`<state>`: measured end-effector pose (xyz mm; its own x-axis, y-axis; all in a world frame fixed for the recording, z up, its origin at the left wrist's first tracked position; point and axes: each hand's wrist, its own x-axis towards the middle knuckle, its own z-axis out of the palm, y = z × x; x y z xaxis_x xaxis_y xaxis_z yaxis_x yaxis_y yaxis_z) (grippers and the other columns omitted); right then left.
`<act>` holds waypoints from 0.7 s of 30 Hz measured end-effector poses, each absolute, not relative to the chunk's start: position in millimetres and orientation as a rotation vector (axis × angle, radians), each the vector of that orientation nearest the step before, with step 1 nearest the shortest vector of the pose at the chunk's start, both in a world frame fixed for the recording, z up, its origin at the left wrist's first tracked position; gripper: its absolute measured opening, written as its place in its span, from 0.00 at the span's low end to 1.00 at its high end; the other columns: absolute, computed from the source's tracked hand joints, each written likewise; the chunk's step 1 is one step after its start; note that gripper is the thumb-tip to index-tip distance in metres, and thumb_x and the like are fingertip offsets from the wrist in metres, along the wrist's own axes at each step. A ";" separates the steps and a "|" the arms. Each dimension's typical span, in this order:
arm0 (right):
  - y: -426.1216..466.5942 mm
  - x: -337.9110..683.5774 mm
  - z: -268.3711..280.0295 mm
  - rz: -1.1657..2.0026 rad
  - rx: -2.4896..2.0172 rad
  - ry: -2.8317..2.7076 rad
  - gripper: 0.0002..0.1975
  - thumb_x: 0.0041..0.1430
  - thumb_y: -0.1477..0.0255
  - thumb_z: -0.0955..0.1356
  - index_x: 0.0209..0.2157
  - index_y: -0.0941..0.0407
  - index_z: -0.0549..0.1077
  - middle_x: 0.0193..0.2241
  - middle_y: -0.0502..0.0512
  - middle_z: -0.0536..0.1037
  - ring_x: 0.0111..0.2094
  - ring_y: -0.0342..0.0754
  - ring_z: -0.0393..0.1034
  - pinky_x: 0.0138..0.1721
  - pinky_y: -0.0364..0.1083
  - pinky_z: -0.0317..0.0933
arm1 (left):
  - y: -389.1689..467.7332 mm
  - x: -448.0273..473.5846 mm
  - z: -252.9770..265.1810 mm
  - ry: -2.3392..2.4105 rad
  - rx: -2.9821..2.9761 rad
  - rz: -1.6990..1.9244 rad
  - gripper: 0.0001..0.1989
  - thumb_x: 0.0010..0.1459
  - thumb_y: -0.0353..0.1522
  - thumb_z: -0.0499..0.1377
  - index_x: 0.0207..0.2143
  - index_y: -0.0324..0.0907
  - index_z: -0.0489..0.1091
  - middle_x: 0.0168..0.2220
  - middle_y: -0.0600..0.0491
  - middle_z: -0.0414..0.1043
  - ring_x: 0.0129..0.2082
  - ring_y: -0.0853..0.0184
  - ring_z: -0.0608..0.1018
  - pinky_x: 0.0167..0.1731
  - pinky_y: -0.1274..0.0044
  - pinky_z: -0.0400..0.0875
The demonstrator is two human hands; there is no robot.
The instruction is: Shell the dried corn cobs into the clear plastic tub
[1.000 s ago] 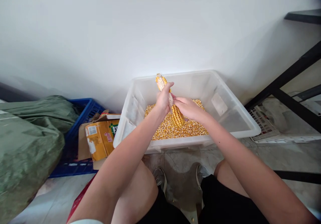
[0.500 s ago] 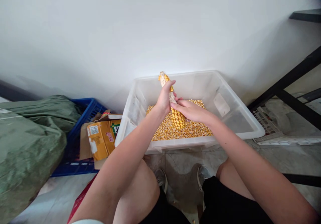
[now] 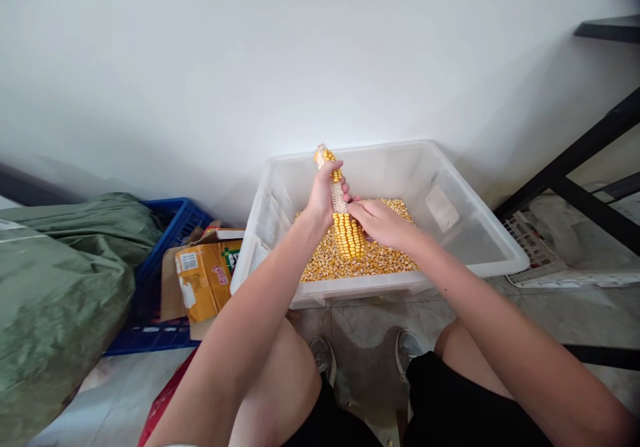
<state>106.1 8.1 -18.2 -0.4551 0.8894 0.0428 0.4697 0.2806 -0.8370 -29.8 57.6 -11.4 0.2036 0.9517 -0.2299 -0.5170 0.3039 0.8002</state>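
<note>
A corn cob is held tilted above a translucent plastic bin. My left hand is wrapped round its upper half, thumb lying along it. Bare pale cob shows in the middle, with yellow kernels still on the lower end and near the tip. My right hand touches the cob's right side at the upper edge of the lower kernels; its fingers are bent and partly hidden. Loose corn kernels cover the floor of the bin under both hands.
Left of the bin are a torn cardboard box, a blue crate and a green sack. A black metal frame and a white basket stand at the right. A white wall rises behind.
The cob has turned slightly in my left hand, and its lower end has shifted a little left. My right fingers have moved from across the cob to its right side.
</note>
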 end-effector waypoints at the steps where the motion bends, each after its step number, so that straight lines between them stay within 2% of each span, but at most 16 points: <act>1: 9.9 107.0 -18.3 1.123 -1.254 -2.015 0.19 0.67 0.61 0.56 0.27 0.54 0.67 0.24 0.51 0.72 0.24 0.45 0.66 0.26 0.44 0.57 | 58.1 -30.2 -13.0 0.831 0.668 1.126 0.18 0.53 0.46 0.59 0.25 0.44 0.58 0.16 0.59 0.55 0.14 0.75 0.59 0.21 0.75 0.66; 4: 18.6 113.2 -20.7 1.153 -1.426 -1.961 0.20 0.65 0.59 0.58 0.28 0.54 0.72 0.26 0.53 0.77 0.29 0.48 0.70 0.31 0.45 0.60 | 61.3 -30.8 -19.2 0.880 0.771 1.064 0.24 0.56 0.56 0.54 0.29 0.43 0.60 0.16 0.58 0.56 0.14 0.74 0.62 0.20 0.75 0.65; 6: 25.8 118.8 -23.8 1.008 -1.555 -1.881 0.20 0.65 0.60 0.59 0.28 0.55 0.75 0.30 0.56 0.79 0.34 0.51 0.72 0.36 0.47 0.61 | 64.4 -31.4 -22.5 0.900 0.848 1.032 0.30 0.56 0.62 0.47 0.32 0.43 0.62 0.16 0.57 0.57 0.15 0.72 0.63 0.20 0.74 0.66; 8: 32.2 123.3 -26.9 0.875 -1.577 -1.704 0.18 0.64 0.62 0.59 0.31 0.55 0.75 0.33 0.58 0.80 0.38 0.53 0.73 0.40 0.49 0.62 | 66.5 -31.5 -24.8 0.919 0.911 0.992 0.34 0.55 0.64 0.44 0.34 0.42 0.64 0.17 0.56 0.59 0.15 0.71 0.65 0.21 0.73 0.68; 10: 36.4 124.9 -28.3 0.932 -1.473 -1.493 0.18 0.65 0.59 0.59 0.38 0.55 0.74 0.35 0.59 0.79 0.38 0.52 0.74 0.38 0.48 0.64 | 65.9 -29.9 -26.2 0.933 0.983 0.928 0.35 0.55 0.64 0.44 0.35 0.41 0.66 0.19 0.53 0.63 0.16 0.70 0.68 0.21 0.74 0.69; 13: 36.8 121.5 -25.3 1.193 -1.219 -1.278 0.24 0.63 0.49 0.59 0.45 0.53 0.71 0.33 0.56 0.78 0.32 0.49 0.74 0.31 0.47 0.66 | 58.9 -22.9 -26.9 0.930 1.116 0.851 0.35 0.56 0.63 0.45 0.35 0.41 0.67 0.22 0.51 0.68 0.17 0.71 0.70 0.19 0.76 0.69; 17: 32.1 113.2 -20.2 1.292 -1.057 -1.254 0.28 0.59 0.41 0.59 0.39 0.52 0.70 0.21 0.49 0.71 0.17 0.45 0.65 0.19 0.46 0.61 | 44.3 -11.1 -23.7 0.928 1.268 0.740 0.33 0.57 0.62 0.45 0.32 0.42 0.66 0.21 0.54 0.67 0.15 0.71 0.70 0.15 0.77 0.66; 21: 30.3 110.8 -21.2 1.237 -1.050 -1.199 0.32 0.57 0.38 0.59 0.37 0.53 0.72 0.18 0.48 0.68 0.12 0.43 0.60 0.13 0.46 0.56 | 34.1 -5.7 -16.9 0.843 1.419 0.695 0.30 0.57 0.61 0.48 0.32 0.42 0.63 0.22 0.55 0.66 0.16 0.72 0.70 0.16 0.78 0.66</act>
<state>110.8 30.3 -21.2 -0.0438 0.9959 0.0789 -0.1102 0.0737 -0.9912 -5.7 34.1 -16.9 0.5465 0.8331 -0.0852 0.0761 0.0519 0.9957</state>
